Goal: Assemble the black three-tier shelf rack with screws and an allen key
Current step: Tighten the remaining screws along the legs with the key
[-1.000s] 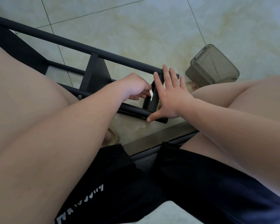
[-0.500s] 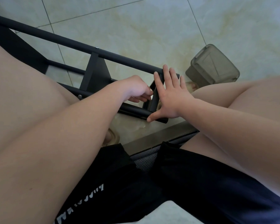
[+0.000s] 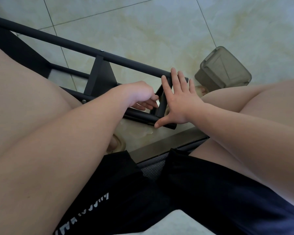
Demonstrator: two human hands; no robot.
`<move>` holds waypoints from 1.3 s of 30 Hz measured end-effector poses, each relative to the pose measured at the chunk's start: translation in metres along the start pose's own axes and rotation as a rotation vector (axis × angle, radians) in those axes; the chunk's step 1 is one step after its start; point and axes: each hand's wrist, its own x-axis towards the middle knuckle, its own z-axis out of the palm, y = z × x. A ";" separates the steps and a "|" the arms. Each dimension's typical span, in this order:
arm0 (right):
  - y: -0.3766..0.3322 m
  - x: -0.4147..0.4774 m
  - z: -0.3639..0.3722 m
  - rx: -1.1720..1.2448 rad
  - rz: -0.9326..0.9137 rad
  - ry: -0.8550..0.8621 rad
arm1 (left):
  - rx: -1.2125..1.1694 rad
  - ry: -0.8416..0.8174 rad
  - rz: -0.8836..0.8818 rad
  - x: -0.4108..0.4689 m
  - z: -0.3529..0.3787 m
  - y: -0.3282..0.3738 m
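Currently, the rack (image 3: 71,44) lies on its side on the tiled floor (image 3: 159,31), in front of the seated person's knees. A plastic box (image 3: 222,68) stands on the floor just beyond the rack's right end.

At that end of the rack, the right hand (image 3: 178,102) is spread flat with straight fingers. It presses the outer face of the end panel (image 3: 162,106), thumb on the lower tube. The left hand (image 3: 141,94) is at the inner side of the same panel, fingers curled. Whether it holds the allen key or a screw cannot be determined; neither is visible. One screw head (image 3: 101,50) shows on the rack's upper tube.

Caution: this joint is probably being fastened. If the flat hand slips, the panel may shift. The screw may then cross-thread or drop to the floor.
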 end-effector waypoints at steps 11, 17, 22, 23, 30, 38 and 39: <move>0.001 0.001 0.002 0.007 -0.004 0.002 | 0.177 -0.016 0.041 -0.003 -0.009 -0.002; 0.002 0.001 0.002 0.004 -0.002 0.004 | 0.285 -0.046 0.079 -0.004 -0.015 -0.007; 0.001 0.001 0.002 0.001 0.000 0.000 | 0.403 -0.065 0.117 -0.004 -0.017 -0.010; 0.001 0.001 0.002 0.000 0.000 0.001 | 0.424 -0.068 0.125 -0.004 -0.017 -0.011; 0.000 0.000 -0.001 -0.003 0.006 -0.014 | 0.560 -0.074 0.176 -0.001 -0.017 -0.016; 0.000 -0.001 -0.002 0.004 0.005 -0.019 | 0.633 -0.074 0.187 -0.001 -0.017 -0.016; 0.000 -0.001 -0.002 0.003 0.004 -0.018 | 0.626 -0.065 0.188 -0.002 -0.016 -0.016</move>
